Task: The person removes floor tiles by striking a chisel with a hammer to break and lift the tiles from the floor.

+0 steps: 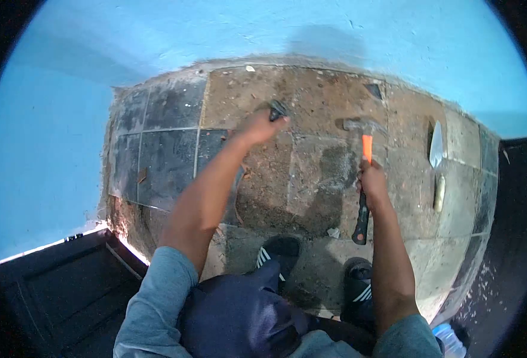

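My right hand point(372, 182) is closed around the handle of a claw hammer point(366, 146), whose shaft is orange near the head and black at the grip. The metal head points away from me, low over the bare brown patch of floor point(329, 95). Farther forward and to the left, my left hand point(262, 127) is closed on a short dark object point(278, 109) with a rounded top. Its lower part is hidden, and I cannot tell what kind of tool it is. Beyond the hammer's head lies a dark tile shard point(373, 90).
A pointed trowel point(436, 146) with a pale handle lies to the right. Dark tiles point(168, 155) cover the left side, beside a blue wall point(48, 161). My feet in striped sandals point(284, 253) stand at the near edge. A dark door panel point(66, 286) is at lower left.
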Tool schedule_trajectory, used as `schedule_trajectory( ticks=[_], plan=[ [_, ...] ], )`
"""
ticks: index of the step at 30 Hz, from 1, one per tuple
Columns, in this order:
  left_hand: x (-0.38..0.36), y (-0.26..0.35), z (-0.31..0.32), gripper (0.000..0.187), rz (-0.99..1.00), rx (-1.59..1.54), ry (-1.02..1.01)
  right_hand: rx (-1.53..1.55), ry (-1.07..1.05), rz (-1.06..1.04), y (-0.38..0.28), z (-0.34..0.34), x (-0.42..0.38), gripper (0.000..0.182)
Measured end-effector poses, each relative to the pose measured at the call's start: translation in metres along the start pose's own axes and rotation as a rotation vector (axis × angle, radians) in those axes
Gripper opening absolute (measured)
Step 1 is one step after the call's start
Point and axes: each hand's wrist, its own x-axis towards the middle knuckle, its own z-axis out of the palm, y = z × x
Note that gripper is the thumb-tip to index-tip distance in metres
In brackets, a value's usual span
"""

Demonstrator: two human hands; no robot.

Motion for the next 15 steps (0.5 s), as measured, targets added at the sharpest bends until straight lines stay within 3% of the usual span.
schedule_trajectory(
  ticks=[2, 6, 9, 15],
  plan=[
    [0.008, -0.015, 0.005, 0.061, 0.031, -0.041, -0.051, 0.037, 0.000, 0.012, -0.010, 0.002, -0.004, 0.031],
    [-0.009, 0.023, -0.015, 0.051, 0.007, -0.001, -0.211, 0.108, -0.017, -0.025, -0.048, -0.005, -0.015, 0.029],
    [-0.012, 0.026, -0.016, 0.048, -0.005, 0.019, -0.279, 0.038, 0.101, -0.177, -0.083, -0.021, -0.014, 0.028],
    [-0.004, 0.013, -0.012, 0.046, -0.013, 0.055, -0.304, 0.350, 0.322, -0.508, -0.150, -0.042, -0.028, 0.031]
  ],
)
